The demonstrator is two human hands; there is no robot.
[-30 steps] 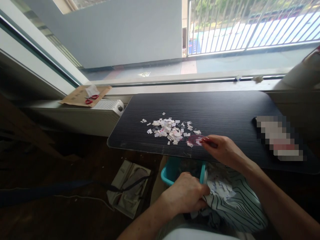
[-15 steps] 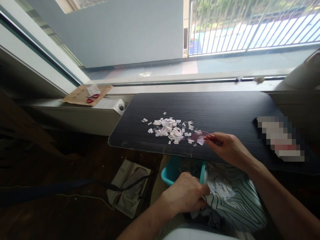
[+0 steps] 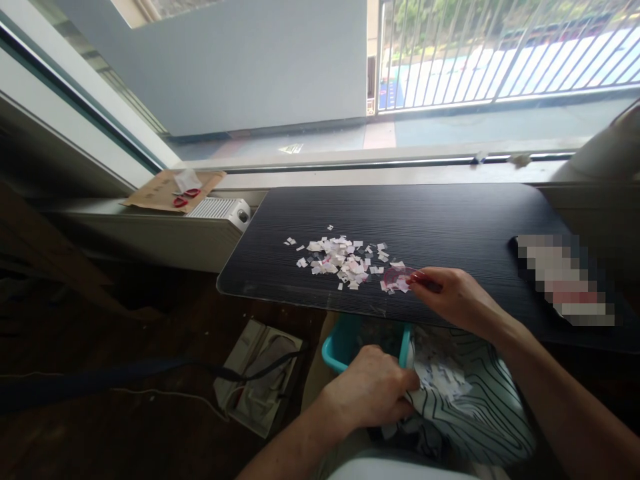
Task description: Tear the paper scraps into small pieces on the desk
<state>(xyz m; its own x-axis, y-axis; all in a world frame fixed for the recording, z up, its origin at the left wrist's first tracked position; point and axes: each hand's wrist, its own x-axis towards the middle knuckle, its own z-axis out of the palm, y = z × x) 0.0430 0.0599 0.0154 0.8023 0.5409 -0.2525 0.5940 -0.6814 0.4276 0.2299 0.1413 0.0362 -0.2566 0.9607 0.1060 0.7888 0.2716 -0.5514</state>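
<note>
My right hand (image 3: 445, 290) is closed on the dark red handle of a pink see-through paddle-like tool (image 3: 395, 275), whose exact kind I cannot make out. Its round, flat end lies low over a few paper scraps near the front edge of the dark table (image 3: 450, 220). Left of it spreads a loose heap of small white paper scraps (image 3: 343, 257). Below the table, my left hand (image 3: 373, 387) has its fingers closed on the edge of a pale bag with black wavy lines (image 3: 480, 413). More scraps (image 3: 443, 373) lie on or in that bag. Behind the hand sits a turquoise bin (image 3: 335, 350).
A blurred-out phone-shaped object (image 3: 560, 280) lies at the table's right. Red-handled scissors (image 3: 186, 197) rest on a brown envelope (image 3: 150, 190) by the radiator (image 3: 220, 210). An open box (image 3: 260, 380) and a thin cable (image 3: 175, 398) are on the floor.
The pink tool and my right hand have shifted very slightly to the left. Scraps by the tool sit closer together beneath its round end. My left hand stays put.
</note>
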